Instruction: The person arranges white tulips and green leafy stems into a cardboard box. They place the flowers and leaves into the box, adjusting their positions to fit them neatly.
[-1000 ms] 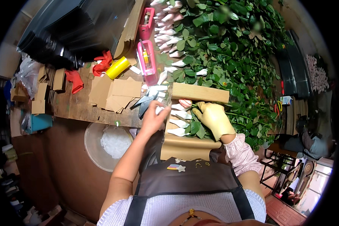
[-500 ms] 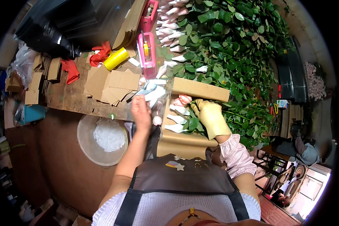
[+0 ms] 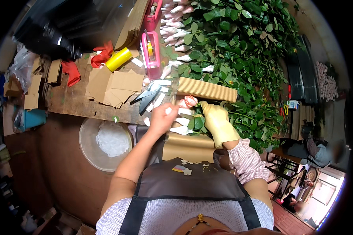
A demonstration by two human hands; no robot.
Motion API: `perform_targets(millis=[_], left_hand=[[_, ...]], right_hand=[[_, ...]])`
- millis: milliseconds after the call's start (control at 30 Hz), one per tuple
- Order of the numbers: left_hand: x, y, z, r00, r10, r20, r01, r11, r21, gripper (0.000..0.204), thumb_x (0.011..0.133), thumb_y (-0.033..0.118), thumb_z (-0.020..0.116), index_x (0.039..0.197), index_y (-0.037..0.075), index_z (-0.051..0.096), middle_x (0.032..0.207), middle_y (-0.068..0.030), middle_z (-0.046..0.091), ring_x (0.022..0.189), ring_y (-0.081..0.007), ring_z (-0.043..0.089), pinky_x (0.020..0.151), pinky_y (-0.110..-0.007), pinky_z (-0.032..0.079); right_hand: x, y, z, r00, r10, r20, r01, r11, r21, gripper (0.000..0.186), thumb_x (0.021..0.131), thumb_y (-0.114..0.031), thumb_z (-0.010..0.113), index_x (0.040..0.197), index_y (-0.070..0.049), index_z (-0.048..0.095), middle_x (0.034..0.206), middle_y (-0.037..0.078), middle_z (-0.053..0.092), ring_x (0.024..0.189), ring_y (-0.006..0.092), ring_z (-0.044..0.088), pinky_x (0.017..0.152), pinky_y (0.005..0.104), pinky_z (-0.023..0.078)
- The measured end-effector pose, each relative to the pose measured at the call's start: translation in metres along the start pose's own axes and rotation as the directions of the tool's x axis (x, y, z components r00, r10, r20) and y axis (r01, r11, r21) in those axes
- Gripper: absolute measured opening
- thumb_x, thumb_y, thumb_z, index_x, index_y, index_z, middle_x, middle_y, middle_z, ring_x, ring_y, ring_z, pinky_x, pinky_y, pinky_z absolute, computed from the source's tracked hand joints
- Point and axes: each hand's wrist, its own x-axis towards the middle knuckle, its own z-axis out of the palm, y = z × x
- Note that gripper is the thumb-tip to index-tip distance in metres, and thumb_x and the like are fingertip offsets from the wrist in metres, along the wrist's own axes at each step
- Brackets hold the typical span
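Note:
Pink rose heads (image 3: 188,102), unsleeved, lie at the upper part of a brown paper sheet (image 3: 184,149). My right hand (image 3: 215,119), in a pale yellow glove, is closed on a rose's stem just right of these blooms. Below them, white-sleeved roses (image 3: 181,130) lie in a column, partly hidden by my left hand (image 3: 162,118). My left hand is bare, its fingers curled together left of the pink blooms. Something small and white shows at its fingers; I cannot make out what. Scissors (image 3: 150,97) lie open-bladed on the table beyond my left hand.
Corrugated cardboard (image 3: 208,89) borders the paper's far side. A large heap of leafy roses (image 3: 239,43) fills the right. Left are cardboard pieces (image 3: 123,85), a pink tape dispenser (image 3: 151,58), a yellow roll (image 3: 119,59), and a tub of white sleeves (image 3: 113,141) below the table edge.
My left hand has moved right, from beside the scissors to the roses, and its fingers have curled. The scissors now show more fully. My right hand stays nearly in place.

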Motion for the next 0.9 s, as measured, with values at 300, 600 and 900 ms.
perform_targets(millis=[300, 600, 900], left_hand=[[-0.010, 0.018, -0.057, 0.982, -0.119, 0.150, 0.093, 0.982, 0.167, 0.025, 0.091, 0.025, 0.078, 0.084, 0.006, 0.063, 0.071, -0.0044, 0.069, 0.066, -0.0114, 0.065, 0.062, -0.032, 0.051], [-0.014, 0.006, -0.017, 0.950, -0.106, 0.293, 0.061, 0.985, 0.161, 0.029, 0.100, 0.033, 0.069, 0.090, 0.006, 0.073, 0.071, -0.0012, 0.067, 0.062, -0.0095, 0.061, 0.059, -0.026, 0.046], [-0.035, 0.006, -0.094, 0.938, -0.244, 0.245, 0.195, 0.958, 0.209, 0.015, 0.092, 0.011, 0.071, 0.082, 0.002, 0.065, 0.084, -0.0008, 0.065, 0.080, -0.0086, 0.060, 0.074, -0.028, 0.048]], right_hand=[[-0.015, 0.013, -0.041, 0.985, -0.111, 0.130, 0.073, 0.962, 0.264, 0.075, 0.076, -0.018, 0.083, 0.141, 0.002, 0.051, 0.102, 0.022, 0.073, 0.094, 0.0387, 0.072, 0.081, 0.0452, 0.059], [-0.009, -0.008, -0.011, 0.996, -0.043, 0.080, 0.050, 0.995, -0.084, 0.074, 0.068, -0.015, 0.086, 0.134, -0.004, 0.054, 0.092, 0.014, 0.075, 0.082, 0.0324, 0.075, 0.070, 0.0433, 0.061], [-0.047, -0.008, -0.086, 1.000, -0.007, 0.008, 0.006, 0.988, 0.156, 0.056, 0.091, -0.027, 0.074, 0.144, -0.018, 0.059, 0.096, 0.015, 0.075, 0.085, 0.0353, 0.073, 0.075, 0.0474, 0.059]])
